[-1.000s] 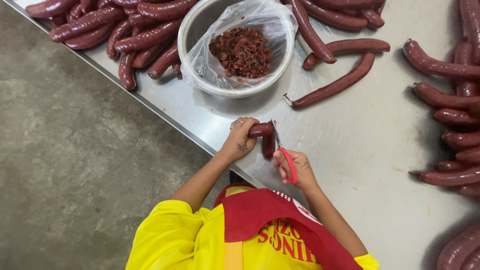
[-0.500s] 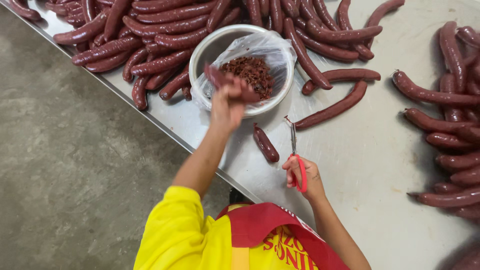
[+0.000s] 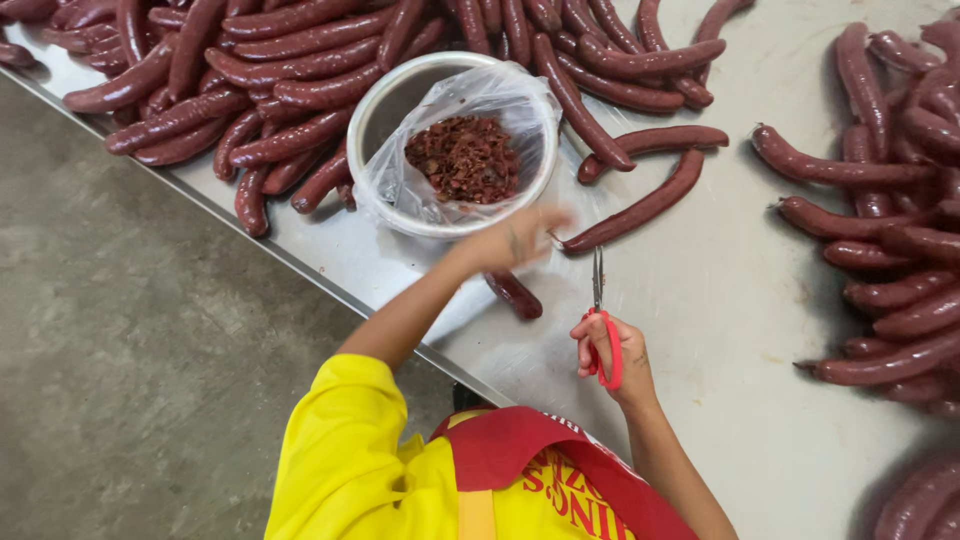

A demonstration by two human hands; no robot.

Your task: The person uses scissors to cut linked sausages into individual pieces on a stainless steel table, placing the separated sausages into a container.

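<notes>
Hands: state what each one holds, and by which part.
Right hand grips scissors by the red handles. Left hand, blurred, appears empty.

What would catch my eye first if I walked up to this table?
Dark red sausages heaped along the far and right sides of the steel table. Among them a bag-lined bowl holds reddish scraps. The left hand blurs beside it; the right hand holds red-handled scissors.

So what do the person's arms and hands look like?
Both arms are bare from the elbow down, with bright yellow sleeves above. A red apron strap crosses the yellow top. The left hand and the right hand wear no gloves. I see no rings or watch, though the left hand is blurred.
</notes>
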